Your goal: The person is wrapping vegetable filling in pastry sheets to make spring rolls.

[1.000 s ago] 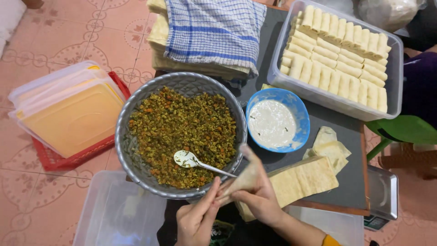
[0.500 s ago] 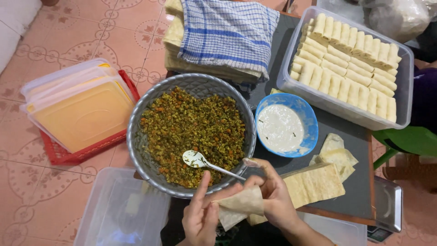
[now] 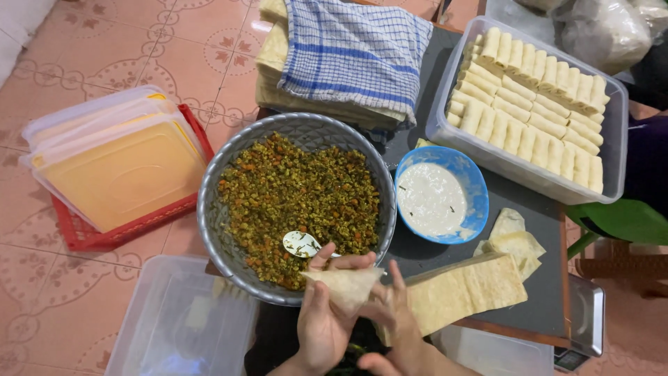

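My left hand (image 3: 321, 322) and right hand (image 3: 396, 320) both grip a thin, pale pastry sheet (image 3: 346, 287) folded into a triangular cone, at the near rim of the faceted metal bowl (image 3: 216, 188). Bowl holds crumbly green-orange filling (image 3: 299, 195) and a metal spoon (image 3: 301, 244). Flat wrapper strips (image 3: 466, 292) lie just beside my right hand on the dark bench (image 3: 529, 216).

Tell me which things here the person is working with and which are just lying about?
In use: folded wrapper in left hand and right hand; bowl of filling with spoon; wrapper strips; blue paste bowl.
Lying about: checked cloth; stacked lids; empty tub.

Blue-checked towel (image 3: 355, 52), blue bowl (image 3: 475, 182)
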